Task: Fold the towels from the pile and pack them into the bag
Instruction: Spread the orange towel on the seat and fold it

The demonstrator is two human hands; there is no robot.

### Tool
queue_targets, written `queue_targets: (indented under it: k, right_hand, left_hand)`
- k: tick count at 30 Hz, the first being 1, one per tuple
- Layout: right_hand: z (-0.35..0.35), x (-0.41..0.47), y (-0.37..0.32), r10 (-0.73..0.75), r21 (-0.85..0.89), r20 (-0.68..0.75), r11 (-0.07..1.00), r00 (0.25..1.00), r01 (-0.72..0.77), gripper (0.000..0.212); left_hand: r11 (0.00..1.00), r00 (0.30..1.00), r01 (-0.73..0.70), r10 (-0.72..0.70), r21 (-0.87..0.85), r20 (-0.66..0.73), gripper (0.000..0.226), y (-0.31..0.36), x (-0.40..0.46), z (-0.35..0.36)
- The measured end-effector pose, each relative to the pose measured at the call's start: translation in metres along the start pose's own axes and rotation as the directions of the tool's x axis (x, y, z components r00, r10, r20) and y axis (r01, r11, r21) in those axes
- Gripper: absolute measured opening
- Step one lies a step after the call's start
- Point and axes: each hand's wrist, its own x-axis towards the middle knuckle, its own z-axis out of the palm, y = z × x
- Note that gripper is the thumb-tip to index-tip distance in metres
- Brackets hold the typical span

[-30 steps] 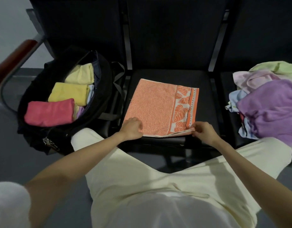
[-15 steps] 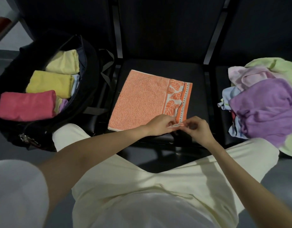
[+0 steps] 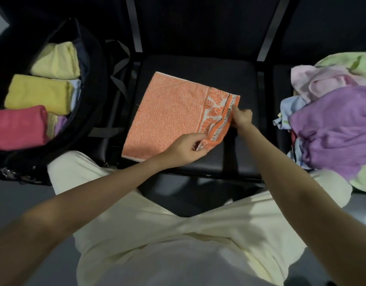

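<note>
The bag (image 3: pixel 91 112) at left is running off the frame edge, its folded towels (image 3: pixel 39 93) only partly showing; the pile (image 3: pixel 330 120) at right is also being cropped. At centre, on the black seat (image 3: pixel 246 79), the left hand (image 3: pixel 186 149) is pinching the orange towel (image 3: pixel 169 114) at its near right corner, fingers curled, while the right hand (image 3: pixel 242 118) is pinching the patterned right edge. Compared with half a second ago, the hands are working apart and the right edge is lifting.
</note>
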Motion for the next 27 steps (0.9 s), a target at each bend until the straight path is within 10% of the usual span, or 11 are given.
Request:
queue_targets:
  k: [4, 13, 27]
  right_hand:
    - [0.002, 0.024, -0.012, -0.014, -0.073, -0.021, 0.997, 1.0, 0.013, 0.009]
    - [-0.008, 0.017, -0.052, -0.245, -0.006, -0.196, 0.969, 0.95, 0.248, 0.038]
    - [0.159, -0.024, -0.081, -0.407, -0.152, -0.04, 0.905, 0.913, 0.397, 0.026]
  left_hand:
    - [0.993, 0.992, 0.121, -0.12, -0.012, 0.031, 0.02, -0.005, -0.004, 0.0]
    - [0.956, 0.955, 0.248, -0.214, -0.155, 0.206, 0.02, 0.006, -0.001, 0.011]
    - [0.84, 0.878, 0.419, -0.472, -0.346, -0.083, 0.036, -0.055, -0.065, -0.071]
